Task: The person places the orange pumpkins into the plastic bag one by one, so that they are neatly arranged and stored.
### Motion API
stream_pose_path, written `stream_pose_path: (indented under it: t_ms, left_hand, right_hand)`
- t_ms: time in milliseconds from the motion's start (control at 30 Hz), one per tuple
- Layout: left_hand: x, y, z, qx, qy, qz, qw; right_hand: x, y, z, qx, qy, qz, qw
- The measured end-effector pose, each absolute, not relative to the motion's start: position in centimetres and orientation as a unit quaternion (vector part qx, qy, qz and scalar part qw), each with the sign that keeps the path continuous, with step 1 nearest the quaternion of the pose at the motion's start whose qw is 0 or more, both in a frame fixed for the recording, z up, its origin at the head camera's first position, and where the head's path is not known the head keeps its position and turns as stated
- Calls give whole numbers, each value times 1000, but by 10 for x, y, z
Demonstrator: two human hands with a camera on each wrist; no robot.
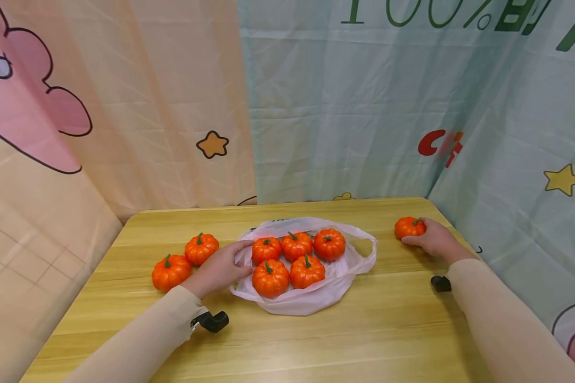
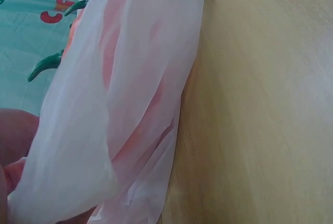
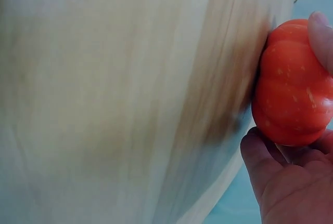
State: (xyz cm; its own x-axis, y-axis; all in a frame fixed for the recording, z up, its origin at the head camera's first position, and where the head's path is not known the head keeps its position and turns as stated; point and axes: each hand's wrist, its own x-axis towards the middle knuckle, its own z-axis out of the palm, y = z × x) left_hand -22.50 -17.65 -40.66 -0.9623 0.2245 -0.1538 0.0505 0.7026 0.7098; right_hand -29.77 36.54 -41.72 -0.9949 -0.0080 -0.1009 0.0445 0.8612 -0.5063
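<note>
A thin white plastic bag (image 1: pixel 311 304) lies spread on the table with several small orange pumpkins (image 1: pixel 296 246) in its open mouth. At the bag's left edge, my left hand (image 1: pixel 224 268) holds the plastic between thumb and fingers. In the left wrist view, a fold of the bag (image 2: pixel 73 146) partly hides those fingers. Over by the table's right edge, my right hand (image 1: pixel 440 240) grips a single orange pumpkin (image 1: pixel 409 227) with a green stem. The right wrist view shows thumb and fingers on opposite sides of that pumpkin (image 3: pixel 291 89), close to the tabletop.
Two more pumpkins, one nearer (image 1: pixel 171 272) and one farther back (image 1: pixel 201 249), sit left of the bag, close to my left forearm. The wooden table (image 1: pixel 287 351) ends at a printed curtain (image 1: pixel 345 133) behind. A bag handle loop (image 1: pixel 370 255) spreads to the right.
</note>
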Motion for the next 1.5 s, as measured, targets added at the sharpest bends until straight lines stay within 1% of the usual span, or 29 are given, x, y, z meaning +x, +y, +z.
stream_pose_path:
  t_ms: [367,567,1233,1400,1500]
  left_hand:
    - [-226,-177,-408,78,917,374,113]
    - [-228,-177,-409,85,925,357,103]
    - [-227,-178,-408,88,924,359,103]
    - [-227,-178,-407,87,921,364,106]
    - [-227,-178,-407,84,921,365,110]
  right_hand:
    - [-299,368,-419,9,964,-259,54]
    - [-297,367,-417,13,962,-265,63]
    - [-301,369,-417,11,966,-252,61]
    - [-300,363,-408,5,964,-258,56]
    - [-298,353,-397,-4,962,-270,39]
